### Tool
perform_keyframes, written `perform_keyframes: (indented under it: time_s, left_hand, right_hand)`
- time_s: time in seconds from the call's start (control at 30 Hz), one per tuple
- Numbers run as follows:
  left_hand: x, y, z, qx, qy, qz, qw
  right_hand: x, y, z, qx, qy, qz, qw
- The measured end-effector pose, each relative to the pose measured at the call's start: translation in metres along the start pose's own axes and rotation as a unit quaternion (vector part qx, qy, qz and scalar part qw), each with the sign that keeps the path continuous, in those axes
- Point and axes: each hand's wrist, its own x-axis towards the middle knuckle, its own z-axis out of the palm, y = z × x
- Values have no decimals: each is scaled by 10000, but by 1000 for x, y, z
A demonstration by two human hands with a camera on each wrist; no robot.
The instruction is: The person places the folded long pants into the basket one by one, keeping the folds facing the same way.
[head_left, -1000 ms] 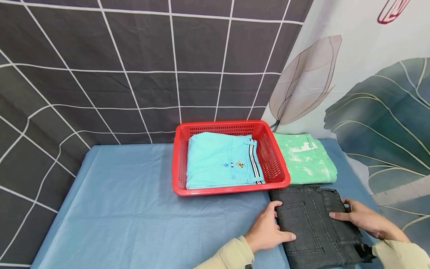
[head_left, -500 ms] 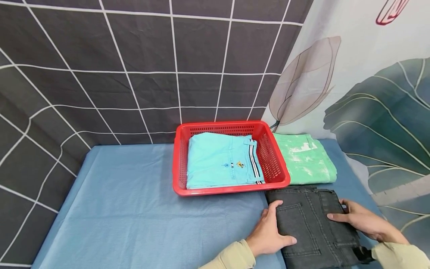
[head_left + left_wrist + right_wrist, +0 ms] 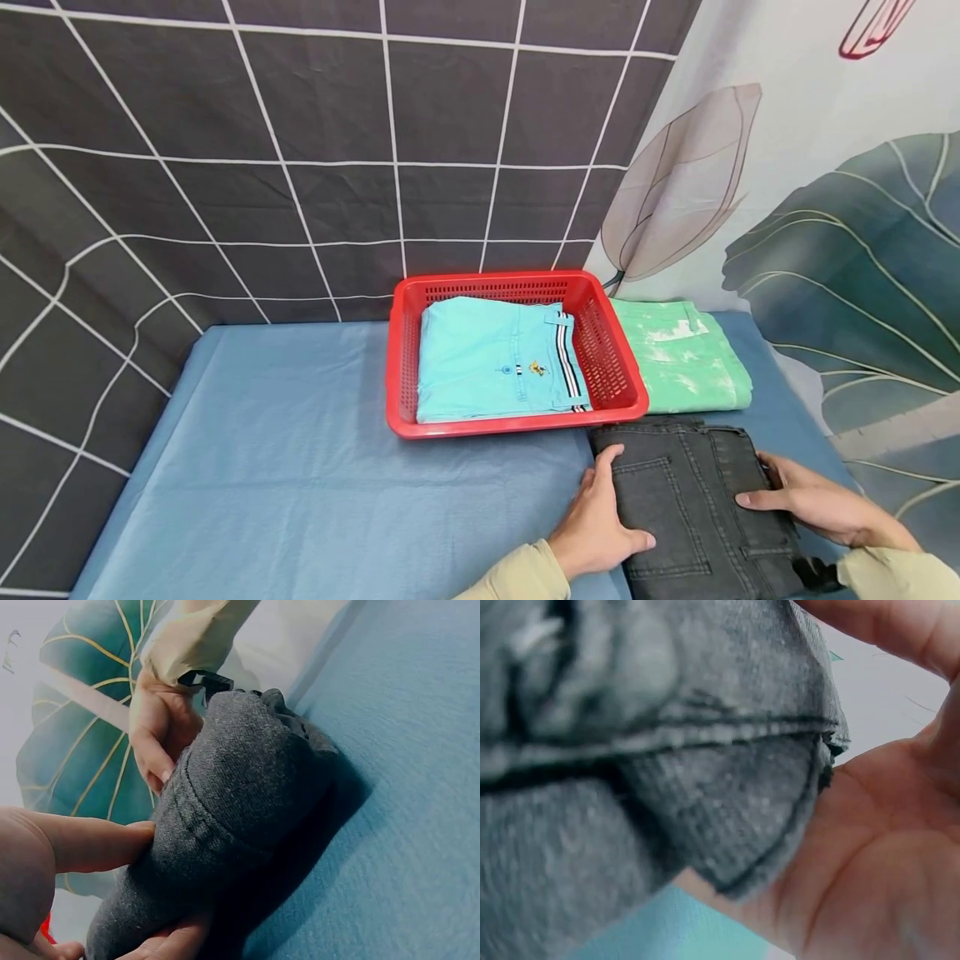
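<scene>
Folded dark grey jeans (image 3: 690, 508) lie at the lower right of the head view, a back pocket facing up. My left hand (image 3: 596, 529) grips their left edge, thumb on top; in the left wrist view its fingers (image 3: 176, 941) pass beneath the thick fold. On the opposite edge my right hand (image 3: 821, 500) holds the jeans with the thumb over the top, its other fingers mostly hidden. The right wrist view has the denim layers (image 3: 727, 802) close up against the palm. A shadow lies under the fold in the left wrist view.
Behind the jeans stands a red basket (image 3: 517, 426) with folded light-blue clothing (image 3: 487, 358) in it. Folded green clothing (image 3: 682, 354) lies right of the basket. A blue cloth (image 3: 300, 467) covers the surface; a dark grid-patterned curtain (image 3: 322, 108) hangs behind.
The jeans have shifted slightly left, with both hands still on them. The basket and the green clothing have stayed in place.
</scene>
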Motion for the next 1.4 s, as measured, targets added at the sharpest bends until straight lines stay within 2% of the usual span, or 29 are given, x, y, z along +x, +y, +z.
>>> perform_keyframes:
  time_s: [0.23, 0.47, 0.8, 1.07, 1.2, 1.4]
  left_hand:
    - [-4, 3, -1, 35, 127, -119, 9998]
    - [-6, -1, -5, 1, 27, 199, 9998]
    - [-6, -5, -10, -108, -138, 433, 9989]
    - [-6, -8, -14, -236, -246, 566, 9978]
    - [-7, -10, -17, -438, -372, 655, 9962]
    - [-11, -11, -21, -731, -543, 561, 9943]
  right_hand:
    - [0, 2, 3, -276, 101, -71, 9995]
    - [-1, 0, 8, -677, 271, 135, 9972]
    - [-6, 5, 9, -852, 280, -82, 9959]
    - [-9, -1, 10, -1087, 488, 299, 9924]
    - [-10, -3, 11, -1109, 491, 311, 9921]
    - [-11, -3, 12, -1013, 375, 276, 9938]
